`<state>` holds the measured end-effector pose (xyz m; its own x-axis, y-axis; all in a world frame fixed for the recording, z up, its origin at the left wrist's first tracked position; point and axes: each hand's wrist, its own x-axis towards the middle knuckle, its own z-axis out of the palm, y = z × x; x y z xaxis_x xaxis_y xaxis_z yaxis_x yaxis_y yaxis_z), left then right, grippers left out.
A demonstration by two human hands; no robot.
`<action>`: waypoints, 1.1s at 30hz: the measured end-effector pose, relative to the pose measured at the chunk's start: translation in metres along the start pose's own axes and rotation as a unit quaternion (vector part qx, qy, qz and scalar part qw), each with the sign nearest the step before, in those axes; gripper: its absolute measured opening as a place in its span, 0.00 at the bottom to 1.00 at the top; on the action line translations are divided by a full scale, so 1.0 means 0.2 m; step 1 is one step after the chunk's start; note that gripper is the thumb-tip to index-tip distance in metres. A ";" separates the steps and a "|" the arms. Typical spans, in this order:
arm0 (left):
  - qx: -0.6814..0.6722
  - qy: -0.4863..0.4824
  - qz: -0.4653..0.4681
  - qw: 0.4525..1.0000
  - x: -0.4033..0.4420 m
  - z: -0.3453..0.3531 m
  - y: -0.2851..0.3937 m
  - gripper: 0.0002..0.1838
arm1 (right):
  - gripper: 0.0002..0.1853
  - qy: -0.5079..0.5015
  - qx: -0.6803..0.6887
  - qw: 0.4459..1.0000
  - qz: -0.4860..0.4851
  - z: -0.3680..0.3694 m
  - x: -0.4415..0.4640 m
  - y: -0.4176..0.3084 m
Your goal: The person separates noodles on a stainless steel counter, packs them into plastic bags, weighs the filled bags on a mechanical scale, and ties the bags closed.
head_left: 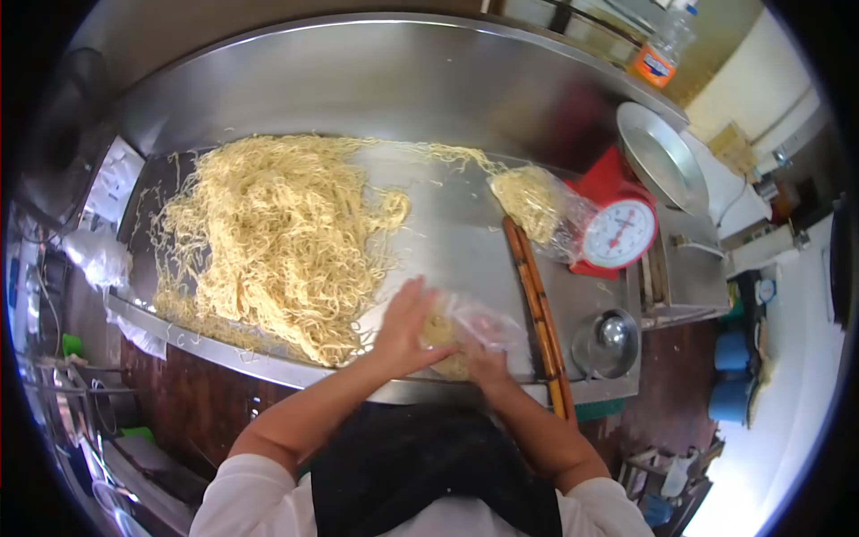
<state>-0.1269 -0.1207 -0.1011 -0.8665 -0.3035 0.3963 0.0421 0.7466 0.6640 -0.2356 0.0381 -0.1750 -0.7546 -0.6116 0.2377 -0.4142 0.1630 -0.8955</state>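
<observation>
At the front edge of the steel worktop, a clear plastic bag with some yellow noodles in it lies between my hands. My right hand grips the bag from the right, its fingers partly hidden by the plastic. On the other side, my left hand is held flat with fingers stretched out and thumb apart, against or close beside the bagged noodles. A large heap of loose noodles spreads over the worktop to the left of my left hand.
A filled noodle bag lies beside a red dial scale with a metal pan. Two long wooden sticks lie right of my hands, near a steel bowl. A bottle stands behind the raised steel back wall.
</observation>
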 end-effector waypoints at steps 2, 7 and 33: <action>0.027 0.045 0.047 0.998 0.06 0.12 -0.01 0.28 | 0.10 -0.033 0.034 0.997 0.066 -0.09 0.07 -0.17; -0.054 0.051 0.009 0.997 0.10 0.25 -0.01 0.10 | 0.10 0.043 0.057 0.988 0.134 -0.03 0.11 -0.15; 0.148 -0.184 -0.052 0.970 0.11 0.19 0.08 0.35 | 0.15 -0.092 0.298 0.893 0.324 -0.13 0.17 -0.70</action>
<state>-0.1636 -0.0931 -0.1056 -0.9796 -0.1951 0.0476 -0.1527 0.8775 0.4546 -0.2166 0.0144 -0.0311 -0.6182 -0.6639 -0.4208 0.4652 0.1225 -0.8767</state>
